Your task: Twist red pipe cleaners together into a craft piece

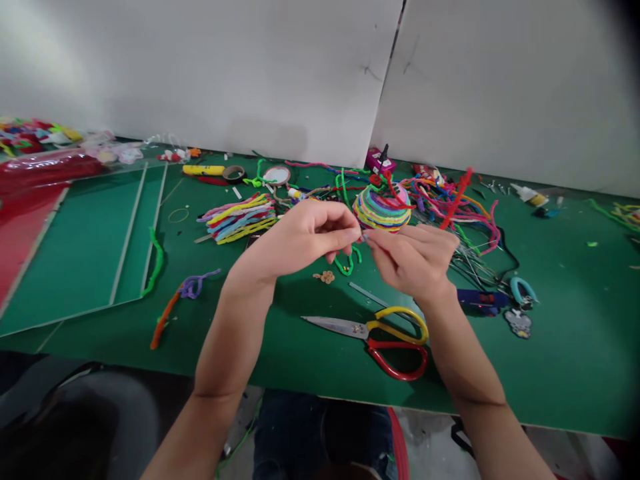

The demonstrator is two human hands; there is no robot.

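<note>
My left hand [310, 240] and my right hand [413, 257] meet above the middle of the table, thumbs and forefingers pinched tip to tip. A small bluish and reddish bit shows between the fingertips, too small to name. From behind my right hand a red pipe cleaner [456, 199] sticks up, apparently held in it. Just beyond the fingers sits a round piece wound in rainbow stripes [379, 208]. Below the hands lie scissors [350, 328] with one yellow and one red handle, open on the table, and a small brown flower-shaped piece [327, 277].
Bundled pipe cleaners [240, 219] lie left of my hands, a loose tangle [480, 213] to the right. A purple and orange twisted pipe cleaner [173, 310] lies near a clear sheet [120, 247]. A blue cutter [483, 301] rests by my right forearm. White panels [200, 73] stand behind.
</note>
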